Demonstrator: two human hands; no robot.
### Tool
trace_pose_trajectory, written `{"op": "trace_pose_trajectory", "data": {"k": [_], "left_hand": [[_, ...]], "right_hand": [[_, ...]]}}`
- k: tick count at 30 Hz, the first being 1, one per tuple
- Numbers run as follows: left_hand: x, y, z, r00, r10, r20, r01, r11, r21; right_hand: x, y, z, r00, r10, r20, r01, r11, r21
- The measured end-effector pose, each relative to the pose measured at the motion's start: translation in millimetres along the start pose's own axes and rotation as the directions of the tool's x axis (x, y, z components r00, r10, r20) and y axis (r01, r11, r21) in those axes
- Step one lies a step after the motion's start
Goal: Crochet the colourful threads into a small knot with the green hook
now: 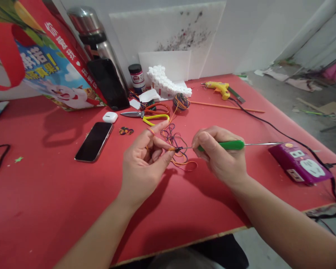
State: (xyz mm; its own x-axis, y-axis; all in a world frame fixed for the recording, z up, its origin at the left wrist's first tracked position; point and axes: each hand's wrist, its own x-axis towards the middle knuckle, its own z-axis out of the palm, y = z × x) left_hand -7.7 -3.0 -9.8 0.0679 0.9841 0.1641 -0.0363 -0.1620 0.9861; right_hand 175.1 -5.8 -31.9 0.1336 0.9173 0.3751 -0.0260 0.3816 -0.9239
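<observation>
My left hand (145, 160) pinches a small piece of multicoloured crochet (172, 149) between thumb and fingers, and a strand of yarn runs over its raised forefinger. In my right hand (220, 157) is a crochet hook with a green handle (232, 145); its thin metal tip meets the dark edge of the crochet. A metal shaft also sticks out of the handle's other end to the right. Loose loops of multicoloured yarn (189, 164) hang and lie around the work. Behind them sits the yarn ball (181, 102), linked by an orange strand.
Scissors (149, 114), a phone (94, 142), an earphone case (110, 117) and a small crocheted piece (126, 130) lie left of centre. A gift bag (64, 80), upright phone (109, 84) and flask (85, 20) stand behind. Rightward are a yellow glue gun (217, 89), purple power strip (299, 164) and black cables.
</observation>
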Motion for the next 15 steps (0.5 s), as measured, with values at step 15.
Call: {"op": "trace_pose_trajectory", "data": {"k": [15], "left_hand": [[-1.6, 1.7, 0.4, 0.999, 0.033, -0.019, -0.031, 0.994, 0.102]], "right_hand": [[-1.3, -7.4, 2.5, 0.989, -0.145, 0.035, 0.148, 0.975, -0.164]]}}
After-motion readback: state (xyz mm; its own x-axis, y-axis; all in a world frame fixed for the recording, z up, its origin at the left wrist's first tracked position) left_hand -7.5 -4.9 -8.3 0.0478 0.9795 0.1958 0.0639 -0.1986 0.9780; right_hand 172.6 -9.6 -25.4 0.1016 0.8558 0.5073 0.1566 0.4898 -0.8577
